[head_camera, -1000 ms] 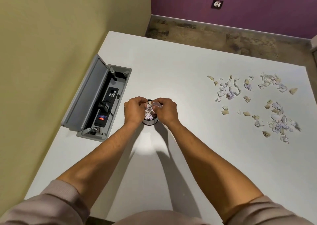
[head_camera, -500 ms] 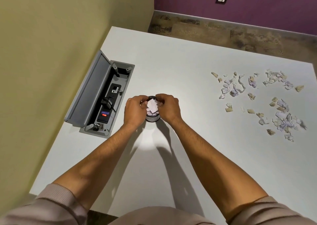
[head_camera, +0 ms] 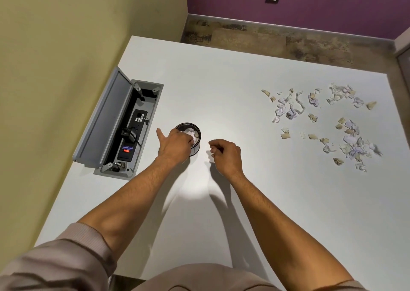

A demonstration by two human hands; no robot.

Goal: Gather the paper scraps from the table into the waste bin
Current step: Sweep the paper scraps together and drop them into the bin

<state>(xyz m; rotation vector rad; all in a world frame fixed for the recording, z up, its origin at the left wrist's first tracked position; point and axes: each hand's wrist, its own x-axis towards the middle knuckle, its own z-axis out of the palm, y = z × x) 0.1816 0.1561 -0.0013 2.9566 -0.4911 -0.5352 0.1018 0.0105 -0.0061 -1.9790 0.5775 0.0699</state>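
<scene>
the waste bin (head_camera: 188, 138), a small dark round cup on the white surface (head_camera: 244, 202), is seen already stuffed with white crumpled paper near its rim; the left hand (head_camera: 175, 145) is laid over the bin's near edge, thumb stretched out, fingers apparently pressed onto the paper, though whether anything is pinched cannot be told; the right hand (head_camera: 225, 155) is held just beside the bin, fingers loosely curled, nothing visibly held; the paper scraps (head_camera: 321, 124) are scattered well apart to the right; the load is best packed down firmly, the bin steadied against tipping, before more scraps are swept together.
</scene>
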